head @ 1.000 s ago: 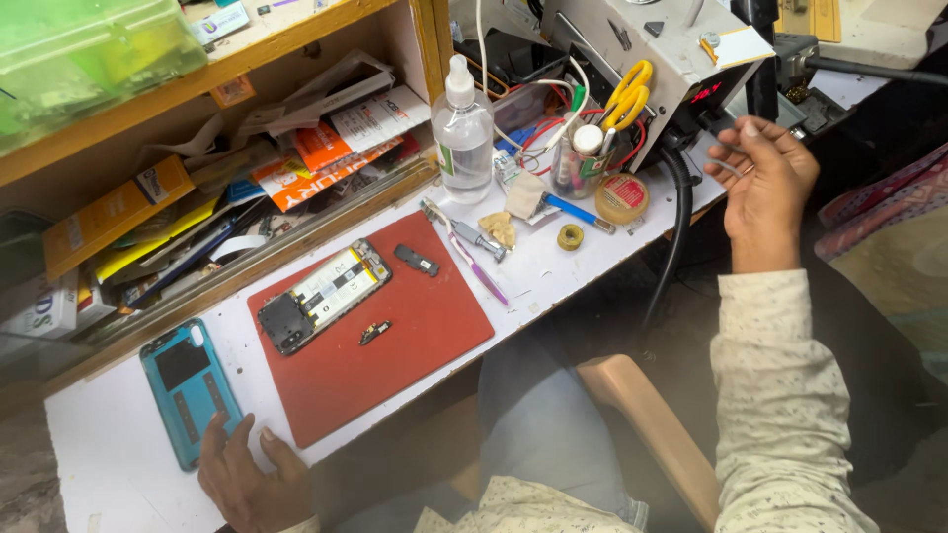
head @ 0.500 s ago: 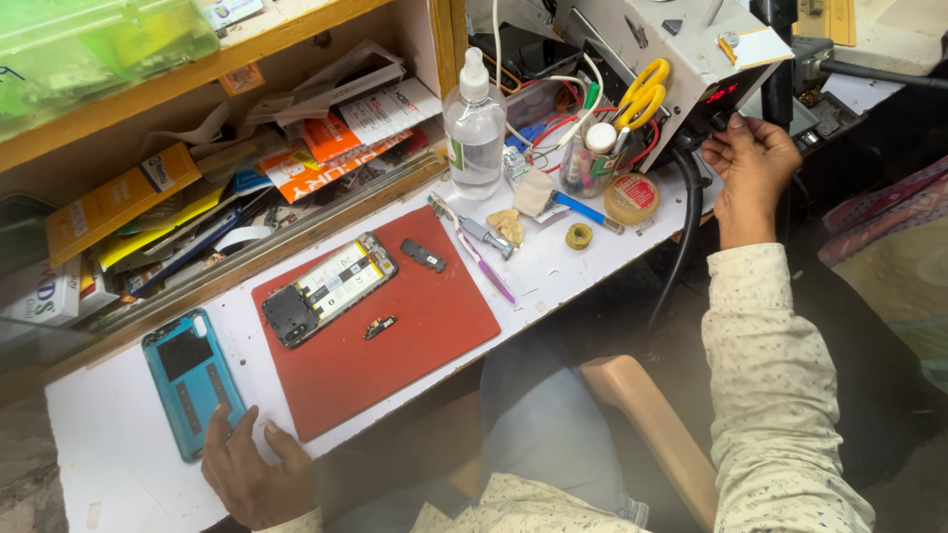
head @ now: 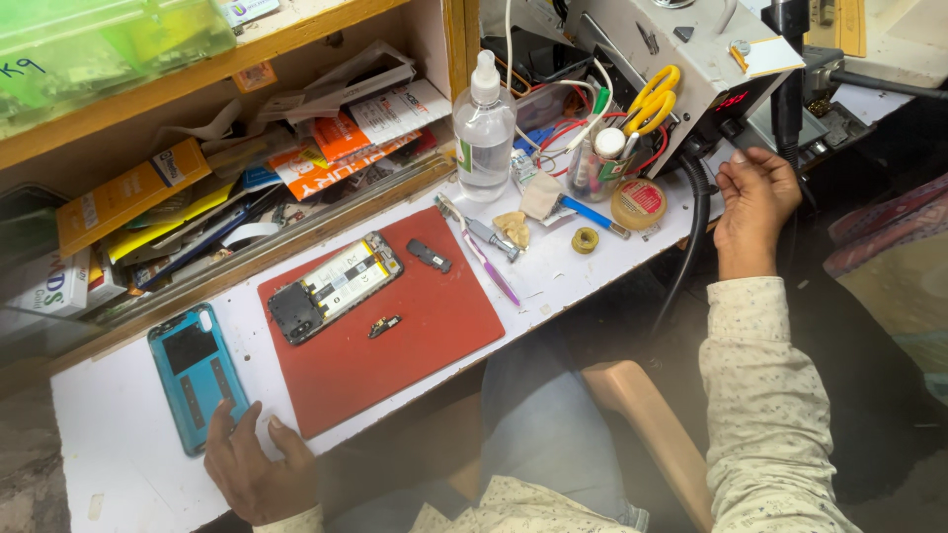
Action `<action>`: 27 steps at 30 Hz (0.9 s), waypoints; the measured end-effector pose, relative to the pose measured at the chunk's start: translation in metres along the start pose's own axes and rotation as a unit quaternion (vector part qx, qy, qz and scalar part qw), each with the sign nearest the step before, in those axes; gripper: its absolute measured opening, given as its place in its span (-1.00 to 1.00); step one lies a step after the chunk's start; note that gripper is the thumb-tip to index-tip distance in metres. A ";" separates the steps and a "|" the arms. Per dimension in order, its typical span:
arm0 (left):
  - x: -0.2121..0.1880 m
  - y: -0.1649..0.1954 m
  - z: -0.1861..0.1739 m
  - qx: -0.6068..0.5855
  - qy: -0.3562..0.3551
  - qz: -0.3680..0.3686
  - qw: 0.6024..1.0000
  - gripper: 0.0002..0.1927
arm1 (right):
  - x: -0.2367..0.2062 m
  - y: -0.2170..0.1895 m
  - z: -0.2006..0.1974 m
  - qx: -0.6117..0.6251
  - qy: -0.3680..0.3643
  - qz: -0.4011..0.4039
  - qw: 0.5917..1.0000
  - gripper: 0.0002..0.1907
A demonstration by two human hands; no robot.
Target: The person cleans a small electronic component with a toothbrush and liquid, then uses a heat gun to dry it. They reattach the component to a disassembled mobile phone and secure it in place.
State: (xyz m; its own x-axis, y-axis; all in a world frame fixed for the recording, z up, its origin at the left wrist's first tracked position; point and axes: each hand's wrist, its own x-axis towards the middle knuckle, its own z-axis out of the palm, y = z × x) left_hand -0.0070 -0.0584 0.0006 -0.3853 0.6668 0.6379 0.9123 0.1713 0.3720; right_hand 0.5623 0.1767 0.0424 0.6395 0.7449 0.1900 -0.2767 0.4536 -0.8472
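Left hand [head: 252, 469] flat on the white desk [head: 128, 464], fingers spread in an empty grip, touching the teal phone back cover [head: 196, 375]; opened phone [head: 336, 286] on red mat [head: 395, 336]; right hand [head: 755, 202] — fingers curled, holding nothing visible — at the grey machine [head: 691, 59].

yellow box [head: 118, 202] on shelf, orange packets [head: 331, 148]

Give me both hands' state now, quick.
Left hand: open, flat on the bench, holding nothing.
Right hand: curled at the grey unit; grip cannot be told.
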 end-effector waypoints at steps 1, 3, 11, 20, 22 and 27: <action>0.000 0.000 0.000 0.002 0.002 0.003 1.000 -0.73 | -0.001 -0.002 0.001 0.012 -0.001 0.012 1.000 -0.83; 0.000 0.001 0.000 0.005 0.003 0.004 1.000 -0.73 | 0.000 -0.007 0.005 0.017 -0.012 0.017 1.000 -0.83; -0.001 0.002 0.001 0.003 0.003 -0.004 1.000 -0.74 | 0.019 -0.012 0.009 0.223 0.067 0.183 0.955 -0.37; -0.001 0.002 0.002 -0.002 0.000 -0.011 1.000 -0.73 | 0.051 -0.004 0.025 0.451 0.059 0.096 0.886 -0.41; -0.001 0.003 0.001 -0.006 -0.002 -0.013 1.000 -0.73 | 0.054 -0.011 0.031 0.447 0.013 0.070 0.892 -0.38; 0.003 0.002 -0.004 -0.011 -0.015 0.007 1.000 -0.72 | 0.066 -0.062 0.022 0.304 -0.171 0.005 0.937 -0.43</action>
State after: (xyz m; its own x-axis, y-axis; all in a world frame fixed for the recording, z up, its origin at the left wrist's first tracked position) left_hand -0.0066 -0.0582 0.0061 -0.3688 0.6902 0.6226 0.9140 0.1473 0.3781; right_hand 0.6061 0.2087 0.1185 0.3963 0.8162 0.4204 -0.7049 0.5639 -0.4303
